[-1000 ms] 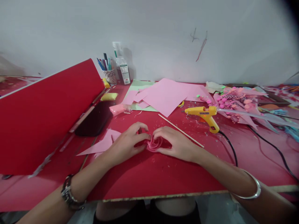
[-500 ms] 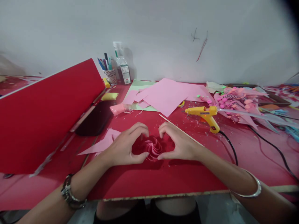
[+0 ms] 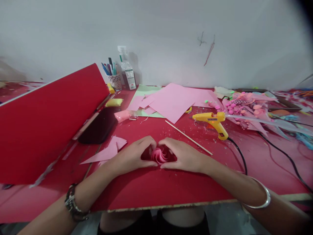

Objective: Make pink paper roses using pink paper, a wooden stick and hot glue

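A pink paper swirl (image 3: 160, 156), its curved petals fanned like a flower, lies on the red tabletop between my hands. My left hand (image 3: 137, 153) curls round its left side, fingertips at the back edge and thumb at the front. From the right, my right hand (image 3: 183, 155) bends round it in the same way, its thumb tip close to the left one. Both hands are closed in on the swirl's rim; the exact contact at the back is partly hidden by the fingers.
A yellow glue gun (image 3: 212, 122) with a black cord lies right, near a thin wooden stick (image 3: 188, 137). Pink sheets (image 3: 174, 101) lie behind. Left are paper scraps (image 3: 111, 151), a dark phone-like slab (image 3: 97, 127) and a large red board (image 3: 56, 120). Pink decorations (image 3: 244, 107) are heaped right.
Both hands have come closer together, narrowing the gap around the paper swirl. Their fingertips now sit at its edges. The view has shifted slightly; other objects stay put.
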A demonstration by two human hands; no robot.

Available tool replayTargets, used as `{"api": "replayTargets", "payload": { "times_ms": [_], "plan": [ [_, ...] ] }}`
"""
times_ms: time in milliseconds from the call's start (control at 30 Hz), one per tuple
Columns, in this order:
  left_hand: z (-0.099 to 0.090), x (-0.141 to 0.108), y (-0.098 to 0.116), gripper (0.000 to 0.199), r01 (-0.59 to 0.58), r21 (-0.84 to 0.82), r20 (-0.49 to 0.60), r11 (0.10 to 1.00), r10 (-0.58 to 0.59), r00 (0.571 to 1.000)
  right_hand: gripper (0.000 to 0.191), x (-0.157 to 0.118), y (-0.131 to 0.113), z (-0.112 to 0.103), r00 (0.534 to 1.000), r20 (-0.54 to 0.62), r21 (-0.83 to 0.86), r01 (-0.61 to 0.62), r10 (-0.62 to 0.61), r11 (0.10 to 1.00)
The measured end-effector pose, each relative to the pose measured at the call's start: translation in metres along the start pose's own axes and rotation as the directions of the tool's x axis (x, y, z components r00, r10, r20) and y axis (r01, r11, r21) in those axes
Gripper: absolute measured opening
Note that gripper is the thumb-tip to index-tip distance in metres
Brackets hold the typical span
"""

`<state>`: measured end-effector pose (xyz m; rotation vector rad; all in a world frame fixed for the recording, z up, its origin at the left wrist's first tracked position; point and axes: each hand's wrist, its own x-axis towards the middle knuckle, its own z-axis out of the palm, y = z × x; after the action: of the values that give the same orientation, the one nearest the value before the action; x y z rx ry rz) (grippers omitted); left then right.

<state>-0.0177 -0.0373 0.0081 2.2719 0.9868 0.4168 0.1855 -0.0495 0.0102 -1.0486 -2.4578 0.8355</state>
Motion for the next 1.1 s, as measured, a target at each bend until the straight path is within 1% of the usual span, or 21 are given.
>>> {"api": "replayTargets", "payload": {
  "times_ms": [133, 200, 300, 433, 600, 700, 833, 900, 967, 1100],
  "plan": [
    [0.0014, -0.0002, -0.0011, 0.019, -0.008, -0.022, -0.010, 1.000, 0.008, 1.000, 0.036, 0.0007, 0.0022, 0.0025, 0.999, -0.044, 0.002, 0.025, -0.024, 1.000],
    [0.0022, -0.0002, -0.0019, 0.018, -0.011, -0.013, -0.034, 1.000, 0.010, 0.999, 0.034, 0.0014, 0.0028, 0.0028, 0.997, -0.065, 0.009, 0.042, -0.042, 0.999],
    [0.0036, 0.0003, -0.0032, 0.015, -0.058, -0.016, -0.088, 0.998, 0.056, 0.995, 0.032, 0.0020, 0.0025, 0.0022, 0.993, -0.092, 0.025, 0.075, -0.073, 0.997],
    [0.0048, 0.0013, -0.0044, 0.015, -0.102, -0.022, -0.154, 0.995, 0.097, 0.983, 0.042, 0.0014, 0.0006, 0.0014, 0.990, -0.117, 0.027, 0.085, -0.081, 0.996],
    [0.0067, 0.0017, -0.0062, 0.014, -0.098, -0.040, -0.186, 0.994, 0.089, 0.979, 0.048, 0.0014, 0.0016, 0.0045, 0.984, -0.166, 0.000, 0.071, -0.070, 0.998],
    [0.0076, 0.0015, -0.0065, 0.012, -0.106, -0.033, -0.193, 0.994, 0.098, 0.976, 0.043, 0.0024, 0.0021, 0.0064, 0.980, -0.193, -0.019, 0.052, -0.055, 0.998],
    [0.0072, 0.0008, -0.0043, 0.009, -0.175, 0.050, -0.225, 0.983, 0.182, 0.957, 0.031, 0.0033, 0.0015, 0.0056, 0.979, -0.190, -0.033, 0.071, -0.077, 0.997],
    [0.0065, 0.0005, -0.0029, 0.012, -0.190, 0.094, -0.229, 0.977, 0.207, 0.951, 0.028, 0.0034, 0.0017, 0.0047, 0.977, -0.190, -0.038, 0.090, -0.096, 0.995],
    [0.0058, 0.0003, -0.0022, 0.016, -0.176, 0.100, -0.229, 0.979, 0.194, 0.954, 0.026, 0.0032, 0.0021, 0.0043, 0.976, -0.193, -0.047, 0.096, -0.103, 0.994],
    [0.0048, 0.0003, -0.0030, 0.025, -0.134, 0.066, -0.161, 0.989, 0.144, 0.976, 0.024, 0.0027, 0.0029, 0.0050, 0.976, -0.195, -0.073, 0.083, -0.096, 0.994]
  ]
}}
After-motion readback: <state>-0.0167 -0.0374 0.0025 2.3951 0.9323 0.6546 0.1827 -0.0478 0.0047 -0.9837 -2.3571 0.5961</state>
